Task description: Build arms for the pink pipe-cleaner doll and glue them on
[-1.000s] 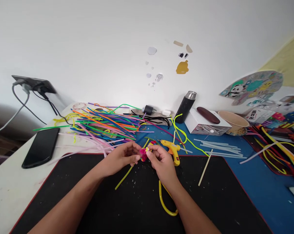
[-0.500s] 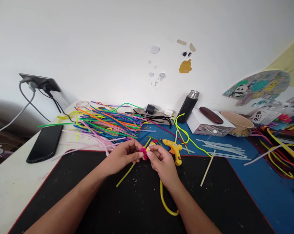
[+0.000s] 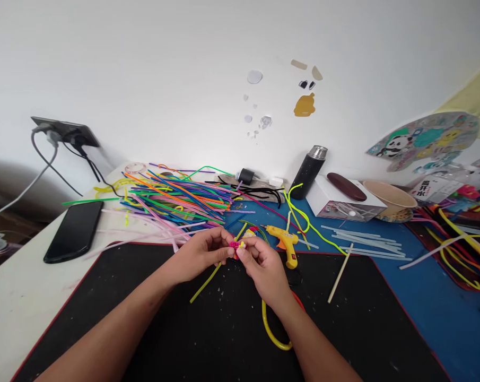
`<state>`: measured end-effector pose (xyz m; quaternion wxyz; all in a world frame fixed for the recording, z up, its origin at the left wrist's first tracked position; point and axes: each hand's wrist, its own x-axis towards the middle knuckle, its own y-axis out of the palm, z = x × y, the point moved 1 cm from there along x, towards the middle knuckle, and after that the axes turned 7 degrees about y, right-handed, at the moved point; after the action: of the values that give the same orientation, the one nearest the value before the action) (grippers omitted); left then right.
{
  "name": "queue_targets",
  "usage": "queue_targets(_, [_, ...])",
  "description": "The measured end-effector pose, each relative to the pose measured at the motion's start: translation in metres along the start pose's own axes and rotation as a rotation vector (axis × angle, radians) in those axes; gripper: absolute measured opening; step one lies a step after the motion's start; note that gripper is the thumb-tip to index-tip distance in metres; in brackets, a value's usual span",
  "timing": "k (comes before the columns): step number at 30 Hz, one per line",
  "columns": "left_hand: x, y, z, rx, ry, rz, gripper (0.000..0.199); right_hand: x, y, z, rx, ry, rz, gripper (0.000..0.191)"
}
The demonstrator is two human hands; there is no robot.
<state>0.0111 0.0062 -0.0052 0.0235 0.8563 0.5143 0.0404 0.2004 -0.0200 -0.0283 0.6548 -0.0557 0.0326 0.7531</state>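
Between my two hands is a small pink and yellow pipe-cleaner piece (image 3: 235, 245), partly hidden by the fingers. My left hand (image 3: 208, 252) pinches its pink side between thumb and fingertips. On the yellow side, my right hand (image 3: 263, 265) grips it the same way, close against the left. A yellow-green pipe cleaner (image 3: 203, 286) lies on the black mat below the left fingers. Just right of my right hand rests a yellow hot glue gun (image 3: 285, 244). A yellow tube-like loop (image 3: 269, 329) shows under my right wrist, with a red part beside it.
A heap of coloured pipe cleaners (image 3: 180, 196) spreads behind my left hand. A phone (image 3: 75, 231) lies left of the black mat (image 3: 208, 339). To the right are a wooden stick (image 3: 339, 276), clear glue sticks (image 3: 367, 241), a white box (image 3: 335, 204) and a black flask (image 3: 309, 172).
The pink piece has turned slightly in my fingers, and my right thumb has shifted a little left over it. More of the red part shows beside my right wrist.
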Motion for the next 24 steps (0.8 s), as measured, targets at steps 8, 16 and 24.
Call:
queue_targets(8, [0.000, -0.048, -0.009, 0.167, 0.146, -0.537, 0.037, 0.007, -0.017, 0.008, 0.241, 0.022, -0.170, 0.045])
queue_targets(16, [0.003, -0.025, 0.002, 0.658, 0.159, -0.367, 0.024, 0.015, -0.035, 0.021, 0.404, -0.049, -0.274, 0.042])
queue_targets(24, [0.005, 0.006, -0.013, 1.020, 0.219, -0.218, 0.018, 0.023, -0.034, 0.009, 0.400, -0.038, -0.238, 0.045])
